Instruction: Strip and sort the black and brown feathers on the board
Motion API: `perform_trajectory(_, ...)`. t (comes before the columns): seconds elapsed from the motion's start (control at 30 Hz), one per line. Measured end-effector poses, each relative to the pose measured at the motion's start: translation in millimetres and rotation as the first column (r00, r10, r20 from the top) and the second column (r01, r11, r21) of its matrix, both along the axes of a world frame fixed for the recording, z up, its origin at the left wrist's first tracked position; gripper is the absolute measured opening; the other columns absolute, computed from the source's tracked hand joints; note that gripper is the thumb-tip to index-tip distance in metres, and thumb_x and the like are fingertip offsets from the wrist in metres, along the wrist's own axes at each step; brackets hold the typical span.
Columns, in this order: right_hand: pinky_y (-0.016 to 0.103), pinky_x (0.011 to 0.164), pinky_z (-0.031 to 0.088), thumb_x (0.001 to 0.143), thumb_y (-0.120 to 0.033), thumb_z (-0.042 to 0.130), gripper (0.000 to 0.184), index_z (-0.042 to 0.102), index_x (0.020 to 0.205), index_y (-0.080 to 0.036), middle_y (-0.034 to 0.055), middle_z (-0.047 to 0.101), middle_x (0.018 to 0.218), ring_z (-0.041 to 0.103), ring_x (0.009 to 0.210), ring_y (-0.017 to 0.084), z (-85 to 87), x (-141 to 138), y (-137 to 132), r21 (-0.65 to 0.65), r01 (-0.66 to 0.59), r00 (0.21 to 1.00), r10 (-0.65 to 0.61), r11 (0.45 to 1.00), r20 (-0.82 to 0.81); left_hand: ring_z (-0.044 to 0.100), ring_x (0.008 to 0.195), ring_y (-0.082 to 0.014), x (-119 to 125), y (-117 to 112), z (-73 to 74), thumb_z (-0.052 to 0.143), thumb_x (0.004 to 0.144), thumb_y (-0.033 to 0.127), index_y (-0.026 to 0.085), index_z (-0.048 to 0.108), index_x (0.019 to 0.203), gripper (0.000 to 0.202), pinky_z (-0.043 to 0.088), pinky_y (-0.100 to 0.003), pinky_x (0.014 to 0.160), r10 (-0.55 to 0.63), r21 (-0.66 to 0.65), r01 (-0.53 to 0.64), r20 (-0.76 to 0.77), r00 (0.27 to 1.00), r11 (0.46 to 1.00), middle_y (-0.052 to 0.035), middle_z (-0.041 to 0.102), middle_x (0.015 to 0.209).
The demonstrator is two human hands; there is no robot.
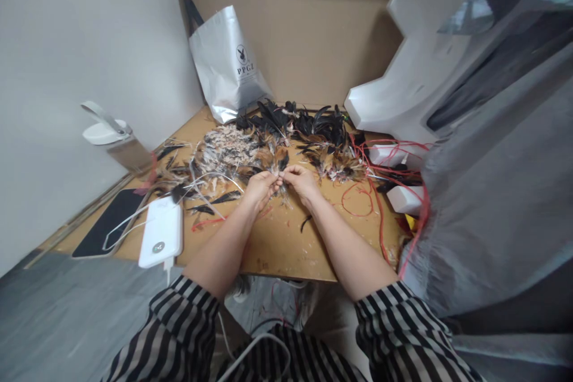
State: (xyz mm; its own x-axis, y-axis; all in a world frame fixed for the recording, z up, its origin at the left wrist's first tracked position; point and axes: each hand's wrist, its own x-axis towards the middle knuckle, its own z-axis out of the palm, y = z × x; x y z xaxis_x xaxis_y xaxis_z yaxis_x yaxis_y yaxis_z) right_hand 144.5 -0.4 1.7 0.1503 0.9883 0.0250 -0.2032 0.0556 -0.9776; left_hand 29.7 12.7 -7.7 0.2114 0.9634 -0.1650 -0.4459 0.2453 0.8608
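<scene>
Nearest us, we record two striped sleeves [183, 316], black and pale, with bare forearms reaching over the front edge of a wooden table [282, 250]. At the near left corner we find a white power bank [162, 231] with a cable plugged into its lower end; just beside it on the left lies a dark phone [105, 224]. A single curved black feather [305, 224] lies below the right forearm's wrist end.

At the middle of the table, we find the left hand [262, 188] and the right hand [299, 182] meeting. Both are pinching a small feather bundle [274, 160] at its base with the fingertips; its brown and dark plumes fan out away from us.

Beyond the left hand we note a heap of pale-quilled feathers [228, 149]; to the right, a brown feather cluster [338, 164], with red string [380, 209] tangled near white blocks [405, 199]. Farther back lie black feathers [324, 124]. A lidded cup [120, 143] stands at the left wall. Behind the feathers, we see a silver bag [226, 65] leaning against a brown panel [313, 36].
</scene>
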Motion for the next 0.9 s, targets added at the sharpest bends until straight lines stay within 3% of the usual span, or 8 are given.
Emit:
perform_trajectory(0.23,0.022,0.044,0.024,0.051,-0.038,0.072,0.027,0.055,0.058,-0.018,-0.0056,0.047,0.046,0.036,0.043,0.007,1.6,4.8,0.4,-0.026,-0.024,1.000,0.025,0.999,0.011,0.051,0.048,-0.0041,0.5,-2.9,4.7,0.067,0.068,0.015,0.009,0.059,0.060,0.013,0.041,-0.014,0.047,0.014,0.002,-0.014,-0.009,1.000,1.000,-0.0037,0.060,0.056)
perform_trajectory(0.63,0.022,0.049,0.030,0.049,-0.034,0.075,0.027,0.055,0.057,-0.017,-0.0048,0.051,0.049,0.040,0.046,0.007,2.4,5.3,1.1,0.043,0.038,0.999,-0.038,0.998,-0.019,0.053,0.050,-0.0049,-0.9,-3.8,6.0,0.072,0.064,0.019,0.007,0.063,0.063,0.015,0.041,-0.015,0.048,-0.077,0.049,0.079,-0.048,0.996,0.996,-0.0050,0.062,0.059)
perform_trajectory(0.9,0.022,0.050,0.031,0.049,-0.035,0.076,0.030,0.054,0.057,-0.017,-0.0060,0.052,0.050,0.043,0.047,0.007,1.4,14.1,3.3,0.010,-0.116,0.992,0.116,0.993,-0.045,0.053,0.047,-0.0058,-4.8,-3.6,7.3,0.074,0.060,0.029,0.008,0.063,0.065,0.024,0.040,-0.016,0.046,-0.137,0.099,0.158,-0.196,0.971,0.982,-0.0048,0.062,0.057)
